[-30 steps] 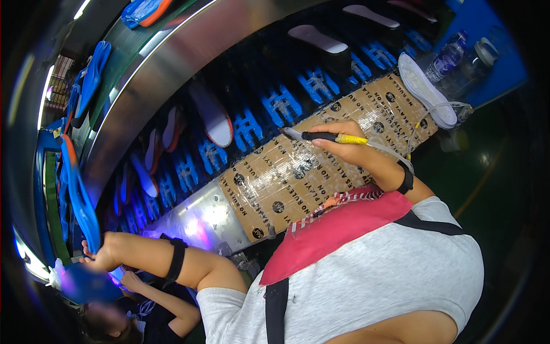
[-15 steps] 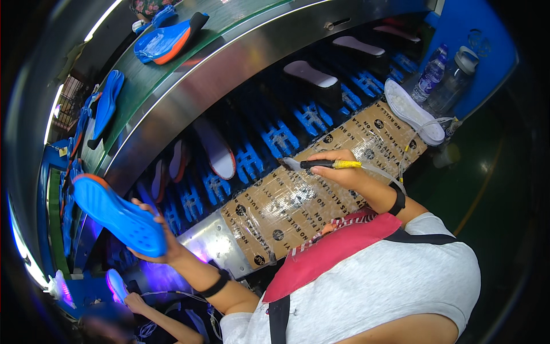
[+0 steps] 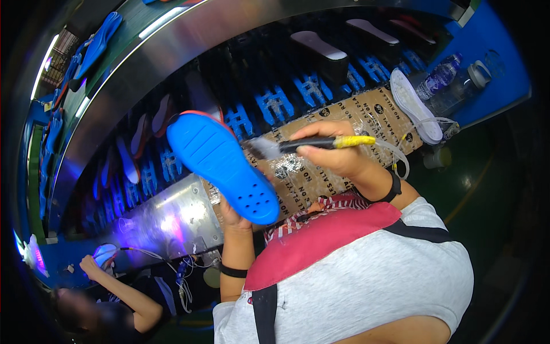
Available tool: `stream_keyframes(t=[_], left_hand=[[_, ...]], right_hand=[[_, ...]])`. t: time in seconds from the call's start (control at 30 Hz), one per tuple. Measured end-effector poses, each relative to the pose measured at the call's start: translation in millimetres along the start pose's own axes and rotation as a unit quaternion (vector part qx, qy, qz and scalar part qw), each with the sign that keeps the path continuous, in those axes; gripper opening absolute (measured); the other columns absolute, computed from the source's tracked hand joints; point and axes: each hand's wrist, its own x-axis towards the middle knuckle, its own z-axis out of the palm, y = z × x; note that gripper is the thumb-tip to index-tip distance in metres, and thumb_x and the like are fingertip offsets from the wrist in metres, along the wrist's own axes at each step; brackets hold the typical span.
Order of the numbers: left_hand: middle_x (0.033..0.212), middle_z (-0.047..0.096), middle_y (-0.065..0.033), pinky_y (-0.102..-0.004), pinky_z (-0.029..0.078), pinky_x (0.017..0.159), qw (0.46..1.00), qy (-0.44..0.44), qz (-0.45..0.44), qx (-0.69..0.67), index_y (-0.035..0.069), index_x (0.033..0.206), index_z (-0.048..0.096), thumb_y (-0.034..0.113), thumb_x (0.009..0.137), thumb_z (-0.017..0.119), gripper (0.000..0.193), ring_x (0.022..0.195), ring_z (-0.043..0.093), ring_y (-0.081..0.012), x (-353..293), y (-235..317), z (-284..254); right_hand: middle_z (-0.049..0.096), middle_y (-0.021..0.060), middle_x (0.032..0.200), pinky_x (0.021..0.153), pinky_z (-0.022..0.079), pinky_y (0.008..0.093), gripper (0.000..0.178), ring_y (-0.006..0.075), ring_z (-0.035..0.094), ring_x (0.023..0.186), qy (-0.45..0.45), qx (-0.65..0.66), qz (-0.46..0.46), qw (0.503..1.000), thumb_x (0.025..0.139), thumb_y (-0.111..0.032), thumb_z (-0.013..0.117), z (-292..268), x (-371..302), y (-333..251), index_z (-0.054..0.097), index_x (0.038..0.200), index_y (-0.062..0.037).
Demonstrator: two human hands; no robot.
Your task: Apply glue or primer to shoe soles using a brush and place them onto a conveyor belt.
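A blue shoe sole (image 3: 215,155) with an orange-red end is in my left hand (image 3: 234,215), which grips it from behind and below. Grooves and a cluster of small holes mark the face turned up, and most of my left fingers are hidden behind it. My right hand (image 3: 338,149) pinches a brush (image 3: 314,143) with a black and yellow handle, a thin clear tube running from its back end. The bristles point left, close to the sole's right edge; whether they touch it I cannot tell.
A cardboard-covered ledge (image 3: 378,114) lies beneath my hands. Beyond it, blue holders (image 3: 275,103) and pale soles (image 3: 318,45) line a rack. A white sole (image 3: 412,106) and bottles (image 3: 441,77) stand at right. Lower left, a co-worker's hand (image 3: 90,266) holds another sole.
My left hand has brought the blue sole rightward, in front of my body. The brush in my right hand now sits beside the sole's edge. My view has shifted slightly.
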Motion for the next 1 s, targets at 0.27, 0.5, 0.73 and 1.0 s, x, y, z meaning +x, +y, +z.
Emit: stream_keyframes(t=[0.27,0.5,0.73,1.0], left_hand=[[0.121,0.05,-0.011,-0.0398,0.043,0.092,0.987,0.132,-0.056,0.069,0.005,0.127,0.038,0.044,0.085,0.05,0.059,0.108,0.052,-0.0247,-13.7,-39.8,-24.2],[0.122,0.05,-0.0132,-0.0408,0.042,0.093,0.99,0.117,-0.036,0.067,0.006,0.124,0.042,0.049,0.081,0.054,0.062,0.108,0.052,-0.0261,-8.6,-26.2,-10.9],[0.12,0.051,-0.0157,-0.0423,0.043,0.093,0.98,0.155,0.021,0.124,0.004,0.123,0.043,0.052,0.079,0.056,0.066,0.106,0.053,-0.0287,-5.9,-22.1,-17.2],[0.116,0.053,-0.0165,-0.0414,0.045,0.089,0.995,0.085,0.032,0.031,0.004,0.121,0.044,0.047,0.082,0.053,0.058,0.102,0.055,-0.0276,-3.7,-15.6,-31.0]], right_hand=[[0.06,0.0113,0.067,0.053,0.046,0.0311,0.022,0.0237,0.058,0.059,0.022,-0.242,-0.338,0.909,0.062,-0.004,0.067,40.3,27.2,-3.1,0.062,0.083,0.0],[0.059,0.0089,0.066,0.054,0.048,0.0298,0.022,0.0232,0.059,0.06,-0.173,-0.249,-0.342,0.889,0.06,-0.006,0.07,57.6,15.9,12.3,0.064,0.081,-0.0042],[0.061,0.0094,0.067,0.054,0.047,0.0293,0.017,0.0219,0.06,0.06,-0.086,-0.215,-0.298,0.926,0.066,-0.006,0.068,53.1,13.5,21.8,0.065,0.083,-0.0035],[0.06,0.0062,0.07,0.056,0.047,0.032,0.022,0.0227,0.059,0.064,-0.123,-0.175,-0.27,0.939,0.064,-0.018,0.068,56.9,-2.0,36.2,0.065,0.086,-0.0112]])
